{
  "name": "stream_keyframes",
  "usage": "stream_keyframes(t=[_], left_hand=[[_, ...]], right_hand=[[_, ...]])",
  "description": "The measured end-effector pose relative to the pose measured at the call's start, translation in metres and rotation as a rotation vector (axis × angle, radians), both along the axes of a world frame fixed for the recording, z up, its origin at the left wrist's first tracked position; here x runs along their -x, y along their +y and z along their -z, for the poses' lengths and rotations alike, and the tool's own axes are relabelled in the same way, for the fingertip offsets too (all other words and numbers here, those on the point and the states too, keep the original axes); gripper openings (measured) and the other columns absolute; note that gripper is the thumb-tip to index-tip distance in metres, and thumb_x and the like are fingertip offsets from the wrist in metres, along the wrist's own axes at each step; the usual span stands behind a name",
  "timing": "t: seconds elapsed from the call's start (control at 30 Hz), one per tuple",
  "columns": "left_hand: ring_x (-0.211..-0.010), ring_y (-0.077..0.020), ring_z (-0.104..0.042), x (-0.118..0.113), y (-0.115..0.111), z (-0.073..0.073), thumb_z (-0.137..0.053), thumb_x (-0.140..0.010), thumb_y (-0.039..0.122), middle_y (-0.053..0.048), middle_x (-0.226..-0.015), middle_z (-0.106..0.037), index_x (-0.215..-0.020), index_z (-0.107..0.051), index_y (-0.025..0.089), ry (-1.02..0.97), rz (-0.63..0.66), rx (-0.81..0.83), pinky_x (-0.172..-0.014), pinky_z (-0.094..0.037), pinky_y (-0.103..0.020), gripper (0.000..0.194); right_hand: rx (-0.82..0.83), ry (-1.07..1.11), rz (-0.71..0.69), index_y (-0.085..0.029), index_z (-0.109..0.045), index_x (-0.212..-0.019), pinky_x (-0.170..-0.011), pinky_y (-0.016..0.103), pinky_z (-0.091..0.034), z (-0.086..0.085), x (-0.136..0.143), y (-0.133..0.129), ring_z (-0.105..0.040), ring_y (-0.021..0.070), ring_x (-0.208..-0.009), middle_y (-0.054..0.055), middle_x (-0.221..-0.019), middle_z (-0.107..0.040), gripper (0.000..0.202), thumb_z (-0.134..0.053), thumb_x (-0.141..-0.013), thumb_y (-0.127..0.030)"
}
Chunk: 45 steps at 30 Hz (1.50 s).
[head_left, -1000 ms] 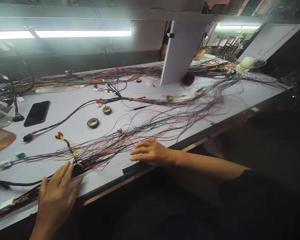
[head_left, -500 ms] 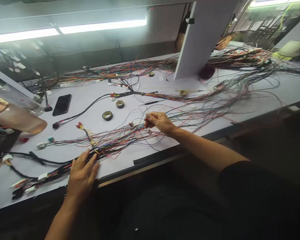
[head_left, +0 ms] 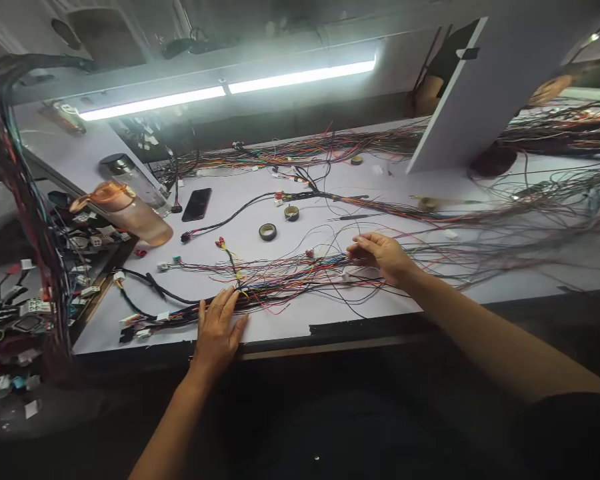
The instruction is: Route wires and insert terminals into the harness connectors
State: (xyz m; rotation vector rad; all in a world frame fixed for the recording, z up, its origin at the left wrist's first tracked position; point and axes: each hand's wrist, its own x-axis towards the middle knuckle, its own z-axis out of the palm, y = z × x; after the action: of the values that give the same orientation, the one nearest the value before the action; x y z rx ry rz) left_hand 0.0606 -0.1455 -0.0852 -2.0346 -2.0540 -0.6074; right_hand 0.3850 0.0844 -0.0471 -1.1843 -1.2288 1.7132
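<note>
A long wire bundle [head_left: 275, 287] in many colours lies along the front of the white table [head_left: 280, 327]. My left hand [head_left: 220, 327] rests on the bundle's black-sleeved part, fingers spread and palm down. Over the loose wires further right is my right hand [head_left: 377, 255], its thumb and fingertips pinched together on what looks like a thin wire. White connectors [head_left: 163, 317] sit at the bundle's left end. A red connector [head_left: 221, 243] on a yellow-wired branch lies above my left hand.
Two tape rolls [head_left: 267, 232], a phone [head_left: 198, 204] and an orange-topped bottle [head_left: 140, 217] stand or lie behind the bundle. Another harness [head_left: 300, 195] runs across the middle. Hanging wires [head_left: 25, 193] are at far left. Another person's hand [head_left: 551, 90] shows beyond the partition [head_left: 460, 100].
The view has swung left, so the table items appear further right and the hanging wires show. My left hand stays on the bundle; my right hand is still pinched above the wires.
</note>
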Motion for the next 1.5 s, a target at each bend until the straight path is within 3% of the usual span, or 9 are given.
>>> stream_keyframes(t=[0.13, 0.27, 0.47, 0.57, 0.67, 0.93, 1.17, 1.37, 1.5], left_hand=[[-0.132, -0.0323, -0.038, -0.001, 0.000, 0.003, -0.049, -0.092, 0.039, -0.022, -0.139, -0.044, -0.145, -0.028, 0.010, 0.064, -0.108, -0.036, -0.112, -0.013, -0.057, 0.064], [-0.119, -0.0301, -0.049, 0.007, 0.004, 0.003, -0.049, -0.092, 0.036, -0.017, -0.124, -0.055, -0.132, -0.045, 0.012, 0.060, -0.084, -0.053, -0.109, -0.021, -0.058, 0.047], [-0.097, -0.0212, -0.055, 0.016, 0.010, -0.006, -0.057, -0.088, 0.026, -0.009, -0.103, -0.060, -0.111, -0.057, 0.017, -0.093, 0.048, -0.127, -0.088, -0.045, -0.037, 0.025], [-0.092, -0.0188, -0.055, 0.017, 0.011, -0.007, -0.058, -0.088, 0.021, -0.007, -0.097, -0.060, -0.105, -0.059, 0.018, -0.145, 0.072, -0.149, -0.085, -0.046, -0.034, 0.017], [-0.091, -0.0180, -0.055, 0.018, 0.011, -0.005, -0.059, -0.088, 0.020, -0.006, -0.094, -0.061, -0.100, -0.062, 0.018, -0.177, 0.080, -0.157, -0.084, -0.046, -0.034, 0.012], [-0.091, -0.0184, -0.057, 0.020, 0.012, -0.012, -0.059, -0.087, 0.029, -0.006, -0.094, -0.062, -0.094, -0.067, 0.018, -0.351, 0.036, -0.082, -0.086, -0.047, -0.035, 0.015], [-0.095, -0.0244, -0.060, 0.014, 0.042, -0.036, -0.061, -0.079, 0.041, -0.008, -0.096, -0.068, -0.090, -0.069, 0.020, -0.628, -0.246, 0.068, -0.095, -0.042, -0.040, 0.025], [-0.108, -0.0281, -0.056, -0.002, 0.080, -0.036, -0.070, -0.071, 0.031, -0.010, -0.102, -0.069, -0.091, -0.070, 0.019, -0.869, -0.375, 0.086, -0.106, -0.033, -0.045, 0.023], [-0.103, -0.0223, -0.062, 0.000, 0.090, -0.044, -0.066, -0.076, 0.021, -0.011, -0.105, -0.067, -0.109, -0.062, 0.015, -1.222, -0.432, 0.092, -0.100, -0.042, -0.041, 0.034]], right_hand=[[-0.259, -0.167, 0.010, -0.015, -0.057, -0.109, -0.075, 0.034, -0.055, -0.006, 0.004, 0.003, -0.065, 0.0207, -0.094, 0.012, -0.104, -0.067, 0.026, -0.059, -0.086, -0.029], [-1.027, -0.349, 0.002, -0.017, -0.058, -0.118, -0.096, 0.045, -0.046, -0.018, 0.041, -0.023, -0.055, 0.0230, -0.111, 0.011, -0.118, -0.061, 0.031, -0.058, -0.089, -0.028], [-1.650, -0.415, -0.576, -0.019, -0.057, -0.121, -0.100, 0.038, -0.040, -0.002, 0.139, -0.086, -0.044, 0.0208, -0.124, 0.008, -0.130, -0.055, 0.026, -0.046, -0.096, -0.019], [-1.679, -0.605, -0.680, -0.016, -0.054, -0.122, -0.092, 0.037, -0.042, 0.011, 0.162, -0.095, -0.045, 0.0215, -0.121, 0.010, -0.131, -0.053, 0.026, -0.045, -0.098, -0.021], [-1.646, -0.711, -0.725, -0.019, -0.053, -0.123, -0.082, 0.036, -0.043, 0.019, 0.157, -0.092, -0.052, 0.0203, -0.106, 0.009, -0.121, -0.058, 0.026, -0.044, -0.099, -0.022], [-1.604, -0.646, -0.523, -0.018, -0.057, -0.120, -0.087, 0.037, -0.039, 0.046, 0.141, -0.094, -0.052, 0.0200, -0.106, 0.008, -0.124, -0.059, 0.027, -0.041, -0.101, -0.027], [-1.584, -0.583, -0.470, -0.019, -0.058, -0.118, -0.090, 0.038, -0.039, 0.042, 0.141, -0.098, -0.052, 0.0198, -0.109, 0.008, -0.124, -0.059, 0.026, -0.042, -0.100, -0.026], [-1.585, -0.533, -0.451, -0.018, -0.057, -0.118, -0.094, 0.039, -0.038, 0.044, 0.141, -0.098, -0.052, 0.0211, -0.112, 0.009, -0.122, -0.060, 0.024, -0.048, -0.096, -0.021], [-1.575, -0.524, -0.456, -0.018, -0.056, -0.117, -0.094, 0.039, -0.037, 0.046, 0.143, -0.098, -0.051, 0.0215, -0.114, 0.009, -0.121, -0.060, 0.023, -0.048, -0.097, -0.021]])
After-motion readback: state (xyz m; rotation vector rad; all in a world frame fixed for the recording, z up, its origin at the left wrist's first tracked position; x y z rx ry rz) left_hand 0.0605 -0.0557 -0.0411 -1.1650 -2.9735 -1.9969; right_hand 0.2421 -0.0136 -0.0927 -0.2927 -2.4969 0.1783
